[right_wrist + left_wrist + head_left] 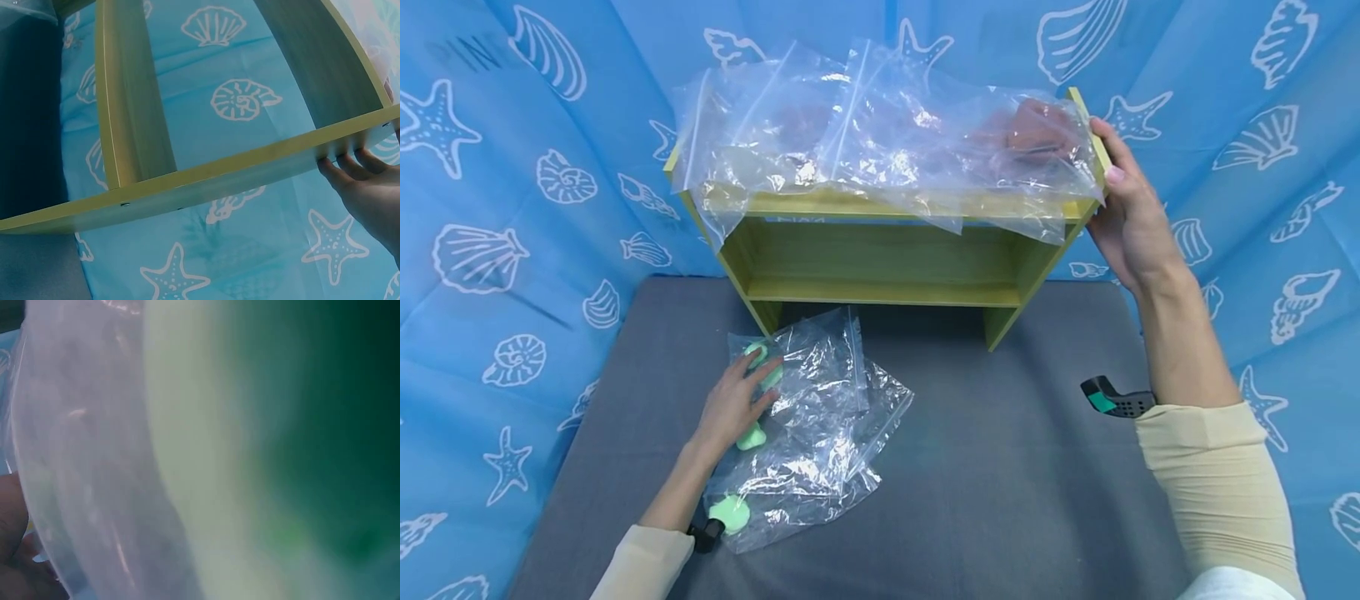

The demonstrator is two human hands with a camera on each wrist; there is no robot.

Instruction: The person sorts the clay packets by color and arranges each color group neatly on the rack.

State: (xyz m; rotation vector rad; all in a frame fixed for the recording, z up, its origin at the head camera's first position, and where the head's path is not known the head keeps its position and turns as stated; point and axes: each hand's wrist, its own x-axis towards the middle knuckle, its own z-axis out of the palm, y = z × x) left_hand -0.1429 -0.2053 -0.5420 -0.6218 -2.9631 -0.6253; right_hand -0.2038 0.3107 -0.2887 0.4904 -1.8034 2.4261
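A light green wooden shelf (880, 292) stands at the back of the grey table (1015, 483). Several clear zip bags (880, 133) lie across its top, with a blurred brownish object (1037, 125) inside the right one. My right hand (1112, 179) holds the shelf's right side panel, thumb at the top corner. In the right wrist view its fingertips (340, 165) touch the panel edge (187, 181). My left hand (752, 379) rests flat on crumpled clear bags (827, 425) lying on the table. Pale green pieces (750, 437) sit in them. The left wrist view shows only blurred plastic (81, 456).
Blue cloth printed with white shells and starfish (512, 208) surrounds the table on three sides. Another pale green piece (730, 512) lies in a bag near my left wrist. The shelf's lower compartment (880, 250) holds nothing that I can see.
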